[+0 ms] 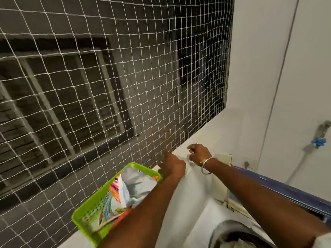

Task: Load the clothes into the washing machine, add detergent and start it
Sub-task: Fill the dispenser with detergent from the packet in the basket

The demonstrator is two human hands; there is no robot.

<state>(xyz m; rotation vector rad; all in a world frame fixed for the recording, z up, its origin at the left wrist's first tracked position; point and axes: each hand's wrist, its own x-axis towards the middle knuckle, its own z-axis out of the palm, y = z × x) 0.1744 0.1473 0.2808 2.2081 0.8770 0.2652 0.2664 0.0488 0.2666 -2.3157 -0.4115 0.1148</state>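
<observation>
Working at the white-painted parapet ledge (211, 135) below the white knotted-cord safety net (107, 86), both hands are raised well above the white top-loading washing machine (200, 222).

Right hand (198, 153), metal bangles (207, 164) at the wrist: fingers curled, thumb and forefinger pinching a small white strip-like item (189, 155). Blur prevents identification.

Left hand (172, 166): back to the camera, fingers curled, just beside the right hand and the item. Whether it grips anything cannot be told.

Machine: dark blue lid (286, 190) stands raised, and the dark round drum opening (232, 231) is exposed at lower right. The drum's contents are not visible.

Lime-green perforated plastic basket (84, 212): set against the net at left, holding colourful printed and grey contents, either fabric or packets. The clothes cannot be located with certainty in either basket or drum.

Assessment: the step in hand appears to be opening or freeing the small item, possibly a detergent sachet; this is a judgement only.

Recommended practice:
- Steady the item low down with one hand and tear from a corner with the other.
- Keep the item upright and clear of the net cords.
- Keep the torn mouth pinched until it is over the open drum or dispenser.
- Keep the left forearm off the basket, since a nudge could tip it.
</observation>
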